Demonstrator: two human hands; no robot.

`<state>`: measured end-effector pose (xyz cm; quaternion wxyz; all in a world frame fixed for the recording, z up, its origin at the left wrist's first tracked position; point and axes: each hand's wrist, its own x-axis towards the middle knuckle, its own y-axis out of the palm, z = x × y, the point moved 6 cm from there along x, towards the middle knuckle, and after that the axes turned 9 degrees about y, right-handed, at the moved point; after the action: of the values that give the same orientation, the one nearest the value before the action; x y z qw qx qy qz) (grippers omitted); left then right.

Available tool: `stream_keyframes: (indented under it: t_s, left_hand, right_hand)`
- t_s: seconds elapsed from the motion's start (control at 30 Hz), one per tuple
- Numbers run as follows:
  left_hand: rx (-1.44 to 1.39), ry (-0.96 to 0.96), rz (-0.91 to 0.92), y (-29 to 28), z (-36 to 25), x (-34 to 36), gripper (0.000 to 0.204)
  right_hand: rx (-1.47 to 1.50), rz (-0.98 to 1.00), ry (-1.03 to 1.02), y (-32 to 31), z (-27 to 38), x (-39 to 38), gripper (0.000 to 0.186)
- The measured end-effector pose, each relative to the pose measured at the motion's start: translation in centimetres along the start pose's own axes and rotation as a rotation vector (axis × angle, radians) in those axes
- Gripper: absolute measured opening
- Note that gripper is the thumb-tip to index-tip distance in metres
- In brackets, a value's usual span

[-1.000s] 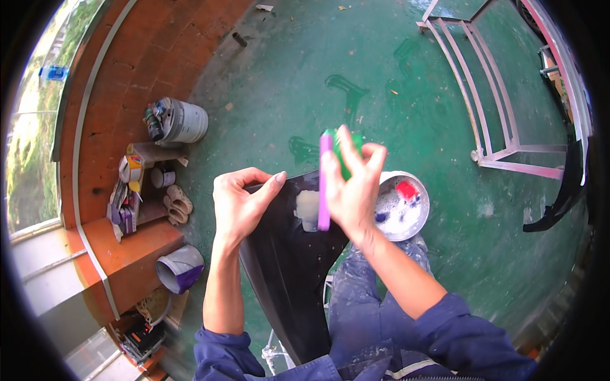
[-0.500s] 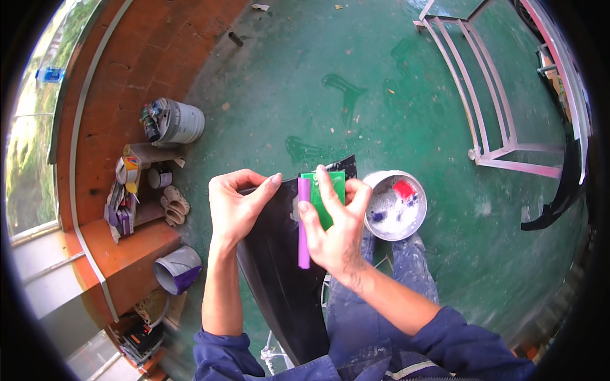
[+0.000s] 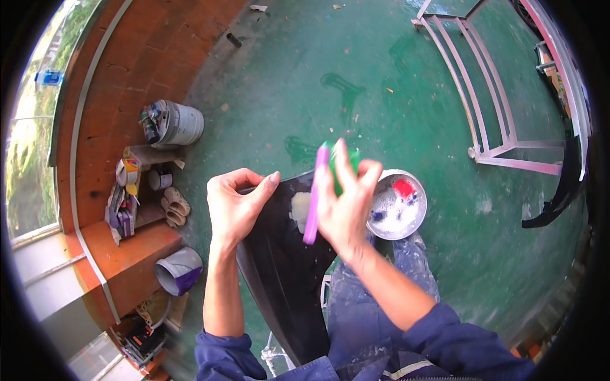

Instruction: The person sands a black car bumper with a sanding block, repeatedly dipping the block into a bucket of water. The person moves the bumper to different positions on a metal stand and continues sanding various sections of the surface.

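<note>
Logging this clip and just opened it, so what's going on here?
A person's left grip holds a black panel by its upper left edge. The right grip holds a purple-and-green block over the panel, just right of a pale patch; whether the block touches the panel can't be told. To the panel's right is a round bowl with whitish contents and a red item.

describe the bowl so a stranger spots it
Find the black panel in the middle, over the green floor. Right of it, beside the right hand, is the round bowl. Unlike the purple-and-white bucket at left, it holds white suds and a red piece.
</note>
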<state>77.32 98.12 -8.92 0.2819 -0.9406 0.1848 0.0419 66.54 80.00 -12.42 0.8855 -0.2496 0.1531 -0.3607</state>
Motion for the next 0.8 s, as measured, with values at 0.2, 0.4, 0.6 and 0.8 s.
stream_keyframes:
  t_s: [0.2,0.4,0.6,0.8]
  left_hand:
    - [-0.062,0.008,-0.004,-0.1,0.5,0.2,0.034]
    - [-0.03,-0.002,-0.028,0.0,0.1,0.0,0.037]
    - [0.044,0.014,-0.035,0.1,0.2,0.0,0.04]
    - [-0.045,0.014,-0.02,0.0,0.3,0.6,0.038]
  right_hand:
    - [0.037,0.027,-0.116,0.4,0.6,0.8,0.058]
    - [0.098,0.094,-0.199,-0.1,1.7,-3.4,0.062]
    - [0.041,0.024,-0.024,1.3,0.5,2.5,0.06]
    - [0.044,0.048,-0.082,0.8,0.6,1.9,0.056]
